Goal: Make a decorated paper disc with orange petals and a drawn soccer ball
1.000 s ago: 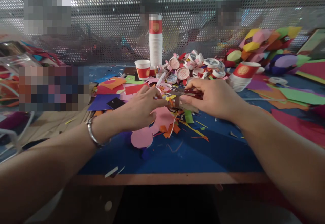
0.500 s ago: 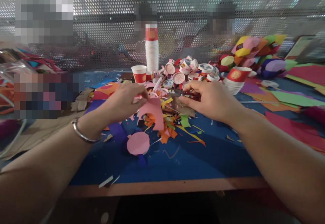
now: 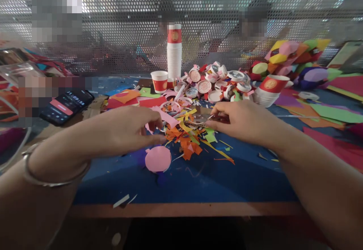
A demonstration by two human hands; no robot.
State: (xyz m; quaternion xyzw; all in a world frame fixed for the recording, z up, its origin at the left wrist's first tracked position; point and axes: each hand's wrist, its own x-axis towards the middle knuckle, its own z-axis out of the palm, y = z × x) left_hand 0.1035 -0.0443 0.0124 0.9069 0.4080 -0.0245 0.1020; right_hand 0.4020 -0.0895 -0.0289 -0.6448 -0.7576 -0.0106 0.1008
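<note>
The paper scraps lie heaped mid-frame, between the two hands. The grip of the left hand hangs loose, apparently empty; whether the right hand pinches anything, I can't tell from here. Swung outward carelessly, it could topple the tilted cups right of centre; a brisk sweep could scatter scraps over the pink disc, lower centre.

Matt paper scraps, shiny metal bracelet, glossy phone screen.

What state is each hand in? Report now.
Left hand: open, loosely curled.
Right hand: curled; cannot tell whether it holds anything.
</note>
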